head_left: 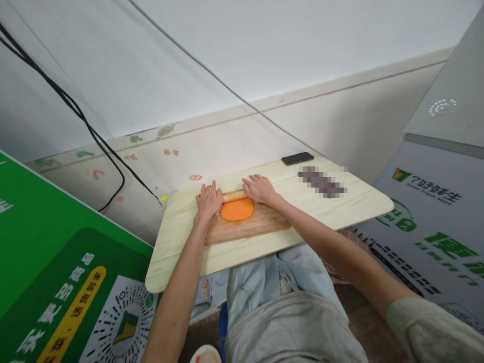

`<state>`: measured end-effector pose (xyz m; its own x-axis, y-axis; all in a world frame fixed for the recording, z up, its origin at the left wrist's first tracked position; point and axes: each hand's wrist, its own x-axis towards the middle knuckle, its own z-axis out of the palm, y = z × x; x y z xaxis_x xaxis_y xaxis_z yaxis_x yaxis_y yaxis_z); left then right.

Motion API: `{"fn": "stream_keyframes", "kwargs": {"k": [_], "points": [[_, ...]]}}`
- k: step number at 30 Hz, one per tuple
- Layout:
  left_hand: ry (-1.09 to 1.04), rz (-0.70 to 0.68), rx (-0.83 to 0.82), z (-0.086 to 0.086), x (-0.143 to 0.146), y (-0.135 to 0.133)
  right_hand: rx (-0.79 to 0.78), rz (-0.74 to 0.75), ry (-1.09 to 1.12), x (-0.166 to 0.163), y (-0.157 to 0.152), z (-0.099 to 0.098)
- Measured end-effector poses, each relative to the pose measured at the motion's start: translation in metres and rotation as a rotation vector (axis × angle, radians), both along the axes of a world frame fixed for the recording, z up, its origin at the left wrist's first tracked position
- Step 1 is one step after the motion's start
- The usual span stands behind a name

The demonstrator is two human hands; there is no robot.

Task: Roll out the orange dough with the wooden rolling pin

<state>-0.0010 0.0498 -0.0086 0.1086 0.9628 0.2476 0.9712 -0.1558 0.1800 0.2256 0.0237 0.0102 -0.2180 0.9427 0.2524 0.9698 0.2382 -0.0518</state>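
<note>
A flat round of orange dough lies on a brown wooden board, which rests on a pale wooden tabletop. A wooden rolling pin lies across the dough's far edge. My left hand presses palm down on the pin's left end with its fingers stretched out. My right hand does the same on the right end, fingers flat and pointing left.
A black phone lies at the tabletop's far edge, next to a blurred patch. Black cables run down the wall at left. A green printed panel stands at left, a grey printed box at right.
</note>
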Motion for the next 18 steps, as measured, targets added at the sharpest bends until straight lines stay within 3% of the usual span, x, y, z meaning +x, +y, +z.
{"fn": "stream_keyframes", "kwargs": {"k": [9,13,15,18], "points": [[-0.301,0.000,0.286,0.001,-0.006,-0.001,0.069,-0.008,0.092,-0.001,-0.009,-0.005],[-0.435,0.119,0.429,-0.001,-0.017,-0.011,-0.002,-0.022,0.139,-0.001,-0.008,-0.004],[-0.502,0.127,0.408,-0.007,-0.022,-0.022,-0.013,-0.044,0.154,-0.001,-0.008,-0.004],[-0.479,-0.096,0.227,-0.017,-0.027,-0.038,-0.019,-0.059,0.154,-0.002,-0.008,-0.004]]}}
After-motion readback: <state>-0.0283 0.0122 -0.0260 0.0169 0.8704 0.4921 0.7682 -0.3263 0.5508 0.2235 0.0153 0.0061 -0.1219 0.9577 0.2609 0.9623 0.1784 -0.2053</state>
